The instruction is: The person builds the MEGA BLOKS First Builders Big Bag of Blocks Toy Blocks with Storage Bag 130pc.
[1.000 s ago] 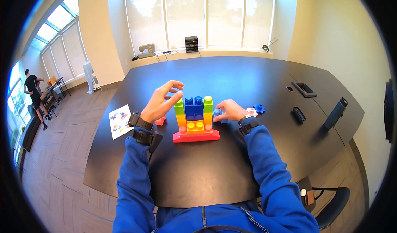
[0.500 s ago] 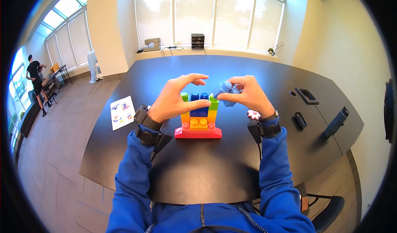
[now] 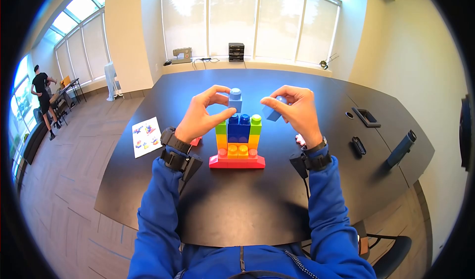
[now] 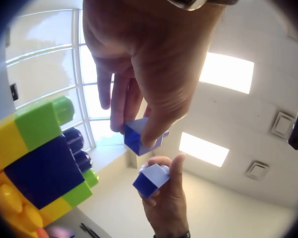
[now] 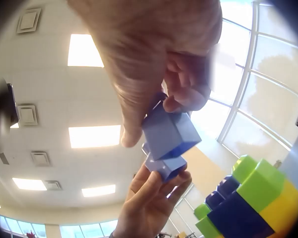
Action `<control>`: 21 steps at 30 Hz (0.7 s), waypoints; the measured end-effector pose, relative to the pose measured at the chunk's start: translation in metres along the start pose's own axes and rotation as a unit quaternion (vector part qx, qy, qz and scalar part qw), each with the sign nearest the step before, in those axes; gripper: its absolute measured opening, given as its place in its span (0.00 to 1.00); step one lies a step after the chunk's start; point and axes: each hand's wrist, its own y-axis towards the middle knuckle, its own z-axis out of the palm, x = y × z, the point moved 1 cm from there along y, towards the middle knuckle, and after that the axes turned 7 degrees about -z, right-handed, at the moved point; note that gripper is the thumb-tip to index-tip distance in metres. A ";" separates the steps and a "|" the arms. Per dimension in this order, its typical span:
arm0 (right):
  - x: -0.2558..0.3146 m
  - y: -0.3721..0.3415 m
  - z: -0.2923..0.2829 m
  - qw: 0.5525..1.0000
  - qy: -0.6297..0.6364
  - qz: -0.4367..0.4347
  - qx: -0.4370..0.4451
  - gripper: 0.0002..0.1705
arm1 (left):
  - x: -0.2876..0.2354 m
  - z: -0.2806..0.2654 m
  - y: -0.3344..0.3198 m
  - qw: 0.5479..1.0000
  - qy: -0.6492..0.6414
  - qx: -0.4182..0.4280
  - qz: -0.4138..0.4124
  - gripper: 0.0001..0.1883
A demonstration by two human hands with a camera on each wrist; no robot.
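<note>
My left hand pinches a light blue block between thumb and fingers, just above the dark blue blocks of a stacked structure. That structure has a red base, a yellow layer and green blocks at both sides. To the right, my right hand grips a second light blue block, tilted and apart from the stack. Both held blocks also show in the left wrist view, the left hand's above the right hand's.
A printed sheet lies at the left of the table, a red piece near my left wrist. Beside my right wrist is a pink gear. Farther right are a black case and a dark bottle. A person stands far left.
Both hands rose from beside the stack. The right hand lifted light blue blocks from the table; the left hand, empty before, now pinches one, and the two blocks have moved apart.
</note>
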 end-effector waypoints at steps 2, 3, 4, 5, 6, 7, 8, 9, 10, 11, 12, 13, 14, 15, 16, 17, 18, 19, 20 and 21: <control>-0.001 0.001 -0.001 0.999 0.023 0.017 -0.025 0.18 | 0.013 -0.002 0.000 0.996 -0.018 0.030 -0.078 0.26; -0.002 0.001 -0.001 0.999 0.015 0.023 -0.034 0.18 | 0.018 -0.002 -0.001 0.996 -0.018 0.029 -0.079 0.26; -0.003 0.001 -0.001 0.999 0.006 0.030 -0.044 0.18 | 0.022 -0.002 -0.001 0.994 -0.030 0.044 -0.095 0.26; -0.004 0.002 0.000 0.999 0.006 0.031 -0.043 0.18 | 0.026 -0.001 -0.002 0.991 -0.042 0.059 -0.112 0.26; -0.005 0.002 0.001 0.998 0.008 0.031 -0.047 0.18 | 0.030 -0.001 -0.002 0.991 -0.043 0.059 -0.113 0.26; -0.006 0.002 0.002 0.998 0.009 0.031 -0.051 0.18 | 0.031 0.000 -0.002 0.991 -0.028 0.069 -0.113 0.26; -0.007 0.002 0.004 0.998 0.010 0.032 -0.050 0.18 | 0.033 0.000 -0.002 0.990 -0.014 0.079 -0.112 0.25; -0.009 0.003 0.005 0.998 0.011 0.025 -0.053 0.18 | 0.034 -0.001 -0.002 0.990 -0.014 0.079 -0.113 0.25; -0.009 0.003 0.006 0.998 0.012 0.018 -0.055 0.19 | 0.034 -0.001 -0.002 0.990 -0.016 0.089 -0.111 0.25; -0.009 0.003 0.008 0.998 0.012 0.019 -0.055 0.19 | 0.033 -0.001 -0.002 0.989 -0.018 0.099 -0.108 0.25; -0.009 0.002 0.011 0.999 -0.001 0.017 -0.046 0.19 | 0.034 -0.001 -0.002 0.989 -0.018 0.099 -0.108 0.25; -0.008 0.003 0.014 0.999 -0.013 0.015 -0.036 0.20 | 0.034 -0.001 -0.003 0.990 -0.013 0.097 -0.101 0.25; -0.009 0.004 0.018 0.999 -0.012 0.014 -0.035 0.20 | 0.035 -0.001 -0.003 0.991 -0.008 0.094 -0.093 0.26; -0.010 0.006 0.024 0.999 -0.038 -0.009 -0.024 0.20 | 0.036 0.000 -0.004 0.991 -0.008 0.092 -0.094 0.26; -0.012 0.007 0.029 0.997 -0.064 -0.032 -0.014 0.21 | 0.037 0.000 -0.003 0.992 -0.005 0.093 -0.090 0.26; -0.013 0.009 0.035 0.997 -0.063 -0.032 -0.013 0.21 | 0.038 0.000 -0.003 0.992 -0.002 0.094 -0.087 0.26; -0.014 0.012 0.042 0.996 -0.065 -0.054 -0.007 0.22 | 0.040 -0.001 -0.003 0.992 -0.001 0.093 -0.088 0.26; -0.015 0.014 0.048 0.995 -0.067 -0.076 -0.001 0.24 | 0.040 -0.002 -0.002 0.989 -0.008 0.104 -0.106 0.25; -0.018 0.015 0.054 0.995 -0.065 -0.076 -0.001 0.24 | 0.041 -0.002 -0.002 0.985 -0.014 0.115 -0.124 0.24; -0.022 0.016 0.059 0.994 -0.072 -0.084 0.006 0.22 | 0.041 -0.002 -0.003 0.985 -0.014 0.115 -0.125 0.24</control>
